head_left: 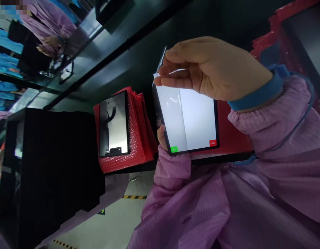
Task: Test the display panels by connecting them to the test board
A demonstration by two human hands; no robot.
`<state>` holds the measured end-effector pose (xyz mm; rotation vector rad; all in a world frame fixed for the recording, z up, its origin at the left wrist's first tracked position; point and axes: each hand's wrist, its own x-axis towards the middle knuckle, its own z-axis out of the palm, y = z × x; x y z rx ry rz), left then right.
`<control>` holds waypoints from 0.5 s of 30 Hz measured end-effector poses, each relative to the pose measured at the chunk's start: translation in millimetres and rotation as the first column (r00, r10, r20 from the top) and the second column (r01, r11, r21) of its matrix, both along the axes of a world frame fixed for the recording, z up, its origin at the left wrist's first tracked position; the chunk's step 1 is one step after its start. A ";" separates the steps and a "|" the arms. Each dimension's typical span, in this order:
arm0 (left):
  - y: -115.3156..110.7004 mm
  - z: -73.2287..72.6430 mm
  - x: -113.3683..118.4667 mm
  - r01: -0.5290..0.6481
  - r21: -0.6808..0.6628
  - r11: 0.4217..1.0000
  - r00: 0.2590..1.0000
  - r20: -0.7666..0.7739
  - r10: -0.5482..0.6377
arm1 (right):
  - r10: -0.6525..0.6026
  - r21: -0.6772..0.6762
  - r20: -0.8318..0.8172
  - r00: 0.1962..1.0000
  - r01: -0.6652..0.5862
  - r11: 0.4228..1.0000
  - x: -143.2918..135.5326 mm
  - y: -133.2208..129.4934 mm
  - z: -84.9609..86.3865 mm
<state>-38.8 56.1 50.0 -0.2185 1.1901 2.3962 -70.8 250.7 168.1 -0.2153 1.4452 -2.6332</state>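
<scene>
Panel [200, 119] lit, over red sheet [235, 138], my left hand [162, 137] gripping side edge, likely for steadiness; my right fingers [175, 82] seemingly pinch clear film [172, 110] near top corner, probably holding it raised.

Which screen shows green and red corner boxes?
The lit white screen the left hand holds; the reflective screen on red wrapping and the cropped grey screen show none in view.

To our left we see a large matte-black box [61, 166], a reflective black-framed screen [117, 124] lying on stacked red bubble-wrap sheets [135, 131], yellow-and-black striped tape [135, 197] on the pale floor [123, 218], and a co-worker's pink sleeve [54, 17].
</scene>
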 end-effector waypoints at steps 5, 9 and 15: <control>-1.6 -0.4 3.2 -0.063 -0.048 0.997 0.998 0.022 0.064 | -0.224 0.465 0.024 0.974 0.188 0.865 13.2 6.2 27.6; 3.2 4.1 2.6 -0.122 -0.049 0.991 0.990 0.063 0.125 | -0.269 0.928 -0.263 0.926 0.320 0.193 27.9 17.9 36.0; 10.5 13.2 -3.5 -0.076 0.001 0.997 0.994 0.085 0.076 | -0.096 0.931 -0.350 0.932 0.357 0.074 20.1 36.8 25.1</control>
